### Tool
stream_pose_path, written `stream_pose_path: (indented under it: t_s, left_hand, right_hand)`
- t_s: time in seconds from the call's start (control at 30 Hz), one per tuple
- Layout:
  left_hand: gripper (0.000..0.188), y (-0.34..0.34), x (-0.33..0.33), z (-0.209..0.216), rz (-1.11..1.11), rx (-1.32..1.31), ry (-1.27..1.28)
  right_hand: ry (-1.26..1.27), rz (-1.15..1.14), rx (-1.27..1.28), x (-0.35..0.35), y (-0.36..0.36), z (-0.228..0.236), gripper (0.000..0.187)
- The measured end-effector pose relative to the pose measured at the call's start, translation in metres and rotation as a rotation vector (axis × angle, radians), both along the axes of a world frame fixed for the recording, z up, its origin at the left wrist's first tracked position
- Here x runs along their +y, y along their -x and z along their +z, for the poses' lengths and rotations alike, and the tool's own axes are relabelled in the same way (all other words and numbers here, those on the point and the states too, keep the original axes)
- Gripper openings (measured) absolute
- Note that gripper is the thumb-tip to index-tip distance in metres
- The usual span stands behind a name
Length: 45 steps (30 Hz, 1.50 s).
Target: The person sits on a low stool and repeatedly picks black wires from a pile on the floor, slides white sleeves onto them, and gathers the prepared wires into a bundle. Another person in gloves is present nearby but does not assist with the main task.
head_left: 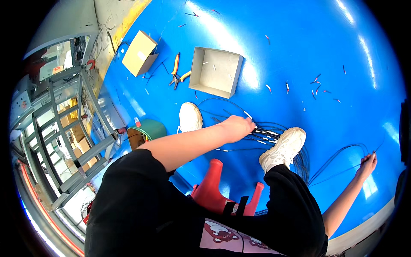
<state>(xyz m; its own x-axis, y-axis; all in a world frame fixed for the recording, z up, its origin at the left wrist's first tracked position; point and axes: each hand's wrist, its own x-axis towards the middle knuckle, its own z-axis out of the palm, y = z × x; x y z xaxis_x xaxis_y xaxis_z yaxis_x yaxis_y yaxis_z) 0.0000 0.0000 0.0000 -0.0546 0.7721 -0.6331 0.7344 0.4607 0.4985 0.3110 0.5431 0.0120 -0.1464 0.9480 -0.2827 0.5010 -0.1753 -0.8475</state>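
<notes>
Black cables [266, 134] — right fingers [369, 159] pinch some; left fingers [248, 123] partly hidden — can't tell grip.

Left hand [238, 128] central, right hand [368, 163] far rightward

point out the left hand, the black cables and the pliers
left hand [238, 129]: head view, back of the hand
black cables [302, 165]: head view, the fanned-out strands
pliers [176, 64]: head view, the straighter orange handle
</notes>
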Motion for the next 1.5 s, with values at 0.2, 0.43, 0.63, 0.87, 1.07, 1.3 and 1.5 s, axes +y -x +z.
stream_pose_path:
  t_s: [0.2, 0.43, 0.63, 0.87, 1.07, 1.3, 1.5]
  left_hand:
    - [0.010, 0.067, -0.001, 0.020, 0.518, -0.048, -0.517]
    - [0.013, 0.132, -0.029, -0.058, 1.440, -0.117, -0.097]
    - [0.020, 0.126, -0.021, -0.093, 1.113, 0.324, -0.019]
    - [0.008, 0.142, -0.007, -0.040, 1.534, -0.145, -0.253]
    - [0.010, 0.087, 0.061, 0.046, 1.293, -0.627, -0.505]
    - [0.018, 0.053, 0.095, 0.061, 1.268, -0.807, -0.485]
    - [0.020, 0.056, 0.090, 0.064, 1.229, -0.757, -0.464]
  right_hand:
    - [-0.158, 0.198, 0.089, -0.062, 0.115, 0.066, 0.036]
    - [-0.062, 0.517, 0.065, -0.146, 0.197, 0.077, 0.037]
    - [0.119, 0.700, 0.017, -0.218, 0.230, 0.084, 0.033]
    - [0.086, 0.844, 0.146, -0.246, 0.238, 0.091, 0.036]
    - [0.034, 1.086, -0.018, -0.257, 0.241, 0.102, 0.027]
    - [0.013, 1.017, 0.041, -0.266, 0.224, 0.094, 0.020]
    - [0.076, 0.986, -0.010, -0.264, 0.211, 0.085, 0.013]
